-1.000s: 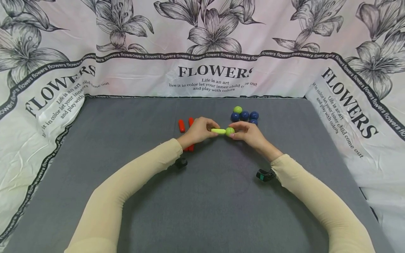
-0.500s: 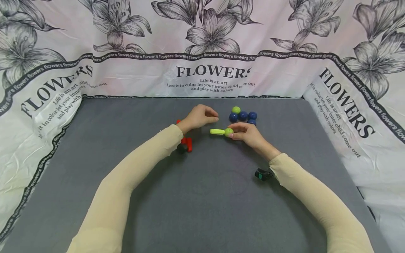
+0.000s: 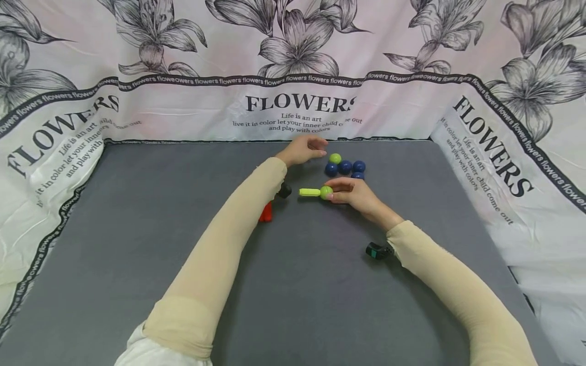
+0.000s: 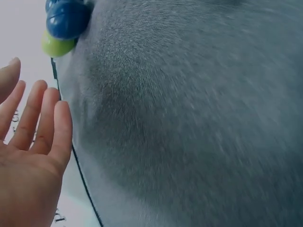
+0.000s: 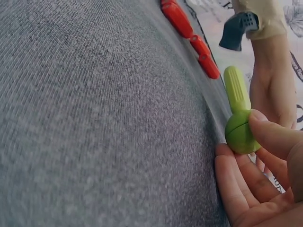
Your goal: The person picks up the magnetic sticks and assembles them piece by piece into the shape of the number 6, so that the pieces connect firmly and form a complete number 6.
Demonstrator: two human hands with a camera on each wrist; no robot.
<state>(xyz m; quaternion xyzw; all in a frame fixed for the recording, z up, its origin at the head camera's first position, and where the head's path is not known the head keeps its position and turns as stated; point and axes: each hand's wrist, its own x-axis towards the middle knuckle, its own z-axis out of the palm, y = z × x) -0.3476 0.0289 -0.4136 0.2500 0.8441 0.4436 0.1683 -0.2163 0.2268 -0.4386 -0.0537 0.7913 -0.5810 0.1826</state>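
Head view: I see the right hand [image 3: 356, 196] pinching a green ball [image 3: 325, 192] joined to a yellow-green stick [image 3: 309, 192], nearside of the blue balls [image 3: 345, 168]; the left hand [image 3: 304, 149], relaxed and empty, is left of them.

Surface [image 3: 320, 284]: plain grey. Toward its far edge: yellow-green stick [image 3: 309, 192]; green ball [image 3: 326, 192], one dark line across it. Nearer that edge: glossy dark-blue balls [image 3: 345, 167], one lime ball [image 3: 335, 158]. Red pieces [image 3: 266, 212]: plain. Cloth [image 3: 183, 112] along far edge: pinkish white, black line-drawn flowers, black lettering.
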